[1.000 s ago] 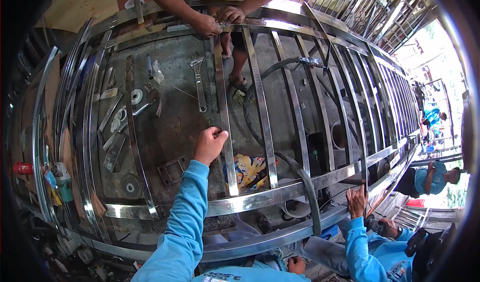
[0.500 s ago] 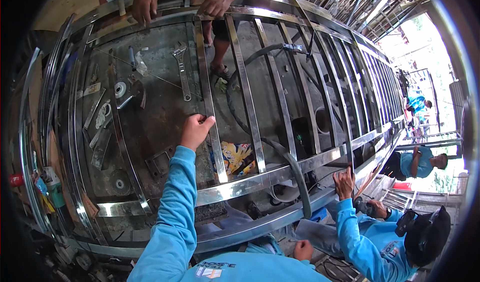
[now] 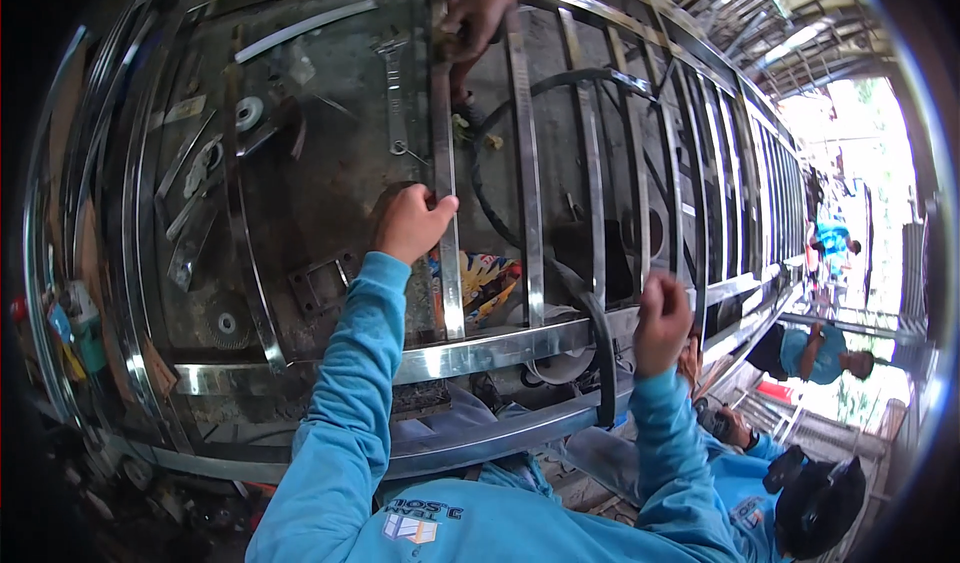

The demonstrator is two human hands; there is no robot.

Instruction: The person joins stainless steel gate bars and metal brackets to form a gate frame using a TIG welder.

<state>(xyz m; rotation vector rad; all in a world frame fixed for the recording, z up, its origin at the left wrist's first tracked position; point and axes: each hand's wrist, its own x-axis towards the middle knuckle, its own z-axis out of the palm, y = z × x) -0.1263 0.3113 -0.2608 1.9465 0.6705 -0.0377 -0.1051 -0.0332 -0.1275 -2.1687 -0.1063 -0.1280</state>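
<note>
My left hand (image 3: 415, 221) is closed at an upright slat (image 3: 447, 253) of a shiny metal frame, its thumb against the slat's edge and its fingers curled, partly hidden. My right hand (image 3: 662, 323) is raised over the frame's near rail (image 3: 525, 345), closed like a fist and slightly blurred; whatever it may hold does not show. At the same slat's far end, another person's hand (image 3: 472, 25) is closed on it. A thick dark cable (image 3: 603, 358) loops over the near rail beside my right hand.
An adjustable wrench (image 3: 395, 93), a white strip (image 3: 305, 31) and a grinding disc (image 3: 248, 113) lie beyond the slats. A colourful sack (image 3: 480, 283) sits below. A co-worker in a dark cap (image 3: 820, 503) is close at my right. Long metal bars (image 3: 85, 163) line the left side.
My right hand has risen from near my body to above the rail. The other person's hand has moved onto the slat's far end. A white strip has appeared. My view has shifted.
</note>
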